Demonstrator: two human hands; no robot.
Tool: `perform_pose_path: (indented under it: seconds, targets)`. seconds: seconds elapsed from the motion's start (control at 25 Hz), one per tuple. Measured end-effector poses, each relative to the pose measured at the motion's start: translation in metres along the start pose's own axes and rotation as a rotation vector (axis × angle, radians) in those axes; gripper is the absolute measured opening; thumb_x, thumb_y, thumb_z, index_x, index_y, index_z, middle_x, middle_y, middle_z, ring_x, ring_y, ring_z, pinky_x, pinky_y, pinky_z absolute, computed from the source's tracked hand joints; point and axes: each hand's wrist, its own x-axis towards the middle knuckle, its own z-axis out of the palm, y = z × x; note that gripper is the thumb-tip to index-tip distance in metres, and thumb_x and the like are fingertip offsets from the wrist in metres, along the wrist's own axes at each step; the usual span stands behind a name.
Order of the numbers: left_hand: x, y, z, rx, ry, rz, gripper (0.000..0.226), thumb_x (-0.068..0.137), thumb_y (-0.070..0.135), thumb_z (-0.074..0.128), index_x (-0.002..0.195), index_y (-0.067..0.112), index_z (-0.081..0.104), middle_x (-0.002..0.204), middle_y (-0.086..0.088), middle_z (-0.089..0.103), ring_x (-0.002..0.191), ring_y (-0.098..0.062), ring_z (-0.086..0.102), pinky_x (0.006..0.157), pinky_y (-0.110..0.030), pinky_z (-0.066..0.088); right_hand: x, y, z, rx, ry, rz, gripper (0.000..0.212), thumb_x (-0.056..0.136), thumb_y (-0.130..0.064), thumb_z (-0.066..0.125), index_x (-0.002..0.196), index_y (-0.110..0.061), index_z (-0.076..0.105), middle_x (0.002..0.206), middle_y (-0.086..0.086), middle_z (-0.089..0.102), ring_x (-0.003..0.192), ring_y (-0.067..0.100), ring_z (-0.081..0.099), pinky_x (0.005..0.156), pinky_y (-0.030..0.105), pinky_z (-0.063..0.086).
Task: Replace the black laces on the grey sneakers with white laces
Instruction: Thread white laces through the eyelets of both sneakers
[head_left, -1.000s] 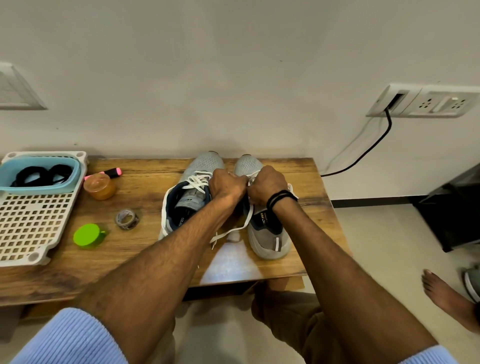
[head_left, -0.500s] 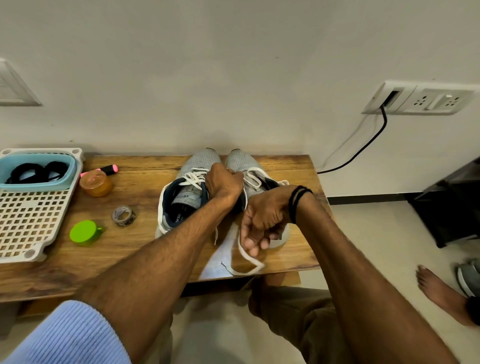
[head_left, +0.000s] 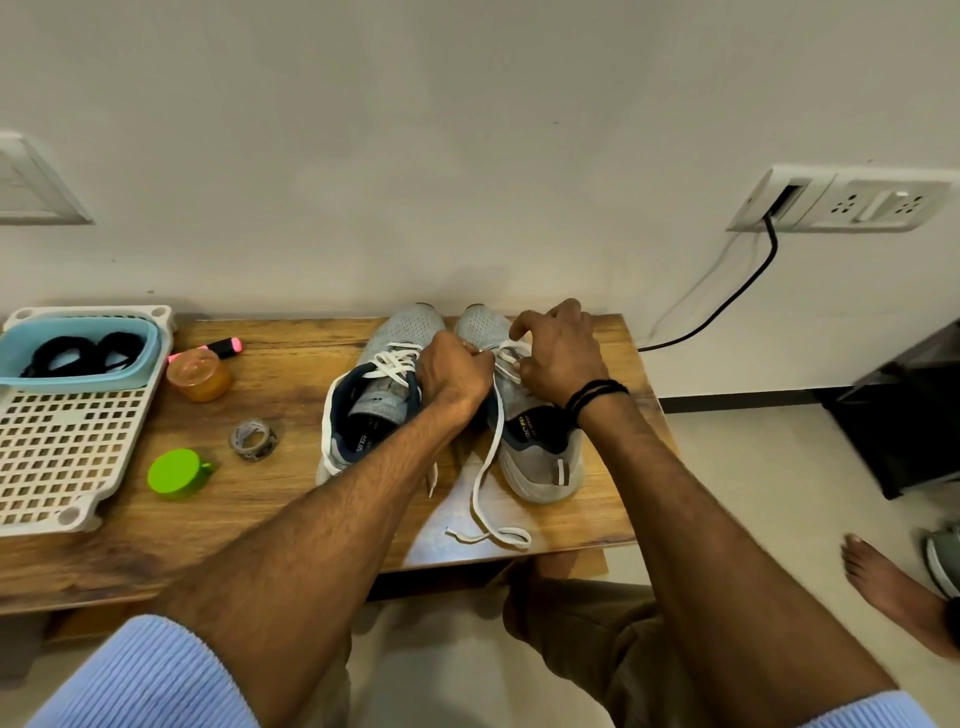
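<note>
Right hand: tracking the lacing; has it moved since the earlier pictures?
Yes: right hand moved from the table's front edge up to the right sneaker.

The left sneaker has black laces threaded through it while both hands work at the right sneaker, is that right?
No. The head view shows white laces, not black, threaded through the left sneaker; the left hand and right hand do work at the right sneaker.

A home room: wall sockets (head_left: 857, 200), low wooden table (head_left: 291, 379), bare foot (head_left: 883, 587).
</note>
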Motion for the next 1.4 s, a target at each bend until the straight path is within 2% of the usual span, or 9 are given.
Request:
perform_pose_path:
  seconds: [0.16, 0.44, 0.52, 0.64, 0.8, 1.04, 1.2, 1.28, 1.4]
  targets:
    - [0.002, -0.003, -0.002, 0.052, -0.025, 0.051, 0.028, 0.085, 0.014, 0.072, 0.060, 0.004, 0.067, 0.049, -0.001, 0.054, 0.049, -0.018, 0.054, 0.061, -0.034, 0.058, 0.005, 0.012, 0.009, 0.072, -0.019, 0.044, 0.033, 0.090, -0.032, 0.066, 0.119, -0.016, 0.064, 0.115, 0.012, 0.065, 0.108, 0.031, 0.060, 0.086, 0.038, 0.050]
    - [-0.002, -0.001, -0.004, 0.147, -0.032, 0.125, 0.022, 0.088, 0.016, 0.071, 0.067, 0.010, 0.065, 0.060, -0.001, 0.059, 0.059, -0.019, 0.062, 0.058, -0.031, 0.053, 0.016, 0.026, -0.037, 0.936, 0.643, 0.364, 0.020, 0.095, -0.032, 0.059, 0.086, -0.015, 0.066, 0.080, -0.003, 0.069, 0.076, 0.021, 0.069, 0.074, 0.032, 0.055]
    - [-0.004, 0.002, -0.006, 0.196, -0.038, 0.143, 0.011, 0.089, 0.015, 0.068, 0.083, 0.008, 0.071, 0.072, -0.002, 0.062, 0.068, -0.019, 0.063, 0.061, -0.031, 0.053, 0.014, 0.026, -0.036, 1.025, 0.542, 0.359, 0.021, 0.093, -0.031, 0.060, 0.082, -0.016, 0.068, 0.076, -0.004, 0.066, 0.066, 0.019, 0.064, 0.064, 0.035, 0.053]
    - [-0.002, 0.010, -0.009, 0.259, -0.070, 0.351, 0.056, 0.092, 0.019, 0.063, 0.146, 0.013, 0.047, 0.126, -0.012, 0.048, 0.115, -0.025, 0.050, 0.086, -0.032, 0.050, 0.003, 0.014, -0.036, 1.043, 0.221, 0.212, 0.022, 0.094, -0.028, 0.063, 0.081, -0.012, 0.072, 0.070, -0.011, 0.062, 0.050, 0.003, 0.047, 0.045, 0.023, 0.038]
    - [-0.003, 0.037, -0.013, -0.232, -0.167, 0.325, 0.073, 0.092, 0.032, 0.067, 0.155, 0.021, 0.031, 0.120, -0.005, 0.047, 0.102, -0.016, 0.050, 0.081, -0.025, 0.044, -0.002, 0.003, -0.045, 1.068, 0.061, 0.062, 0.027, 0.093, -0.032, 0.066, 0.078, -0.010, 0.073, 0.054, -0.015, 0.055, 0.044, 0.003, 0.042, 0.043, 0.020, 0.032]
    - [0.012, 0.057, -0.033, -1.066, -0.150, -0.172, 0.025, 0.090, -0.007, 0.051, 0.107, 0.007, 0.062, 0.096, -0.011, 0.066, 0.063, -0.015, 0.060, 0.060, -0.027, 0.053, 0.003, 0.032, -0.045, 0.752, 0.196, 0.225, 0.036, 0.090, -0.040, 0.067, 0.079, -0.007, 0.075, 0.061, -0.009, 0.064, 0.054, 0.009, 0.054, 0.056, 0.028, 0.046]
    - [0.011, 0.035, -0.031, -0.369, -0.052, -0.037, 0.021, 0.082, 0.011, 0.059, 0.096, 0.002, 0.071, 0.081, -0.017, 0.072, 0.073, -0.031, 0.073, 0.075, -0.045, 0.062, 0.009, 0.039, -0.042, 0.709, 0.300, 0.282, 0.034, 0.091, -0.040, 0.065, 0.075, -0.011, 0.073, 0.074, -0.001, 0.070, 0.063, 0.012, 0.059, 0.064, 0.032, 0.051]
    - [-0.003, 0.037, -0.029, -0.032, -0.045, 0.207, 0.018, 0.084, 0.015, 0.064, 0.098, 0.009, 0.074, 0.090, -0.006, 0.075, 0.077, -0.021, 0.071, 0.069, -0.032, 0.059, 0.006, 0.030, -0.041, 0.755, 0.125, 0.142, 0.028, 0.091, -0.039, 0.066, 0.075, -0.018, 0.074, 0.076, -0.008, 0.069, 0.057, 0.000, 0.049, 0.057, 0.024, 0.040]
    - [-0.007, 0.050, -0.029, -0.063, -0.184, 0.428, 0.039, 0.093, 0.012, 0.062, 0.131, 0.019, 0.060, 0.118, 0.001, 0.057, 0.097, -0.011, 0.059, 0.075, -0.017, 0.047, 0.000, 0.018, -0.038, 0.774, 0.019, 0.024, 0.028, 0.092, -0.039, 0.066, 0.077, -0.016, 0.073, 0.062, -0.015, 0.061, 0.046, -0.002, 0.043, 0.049, 0.021, 0.035]
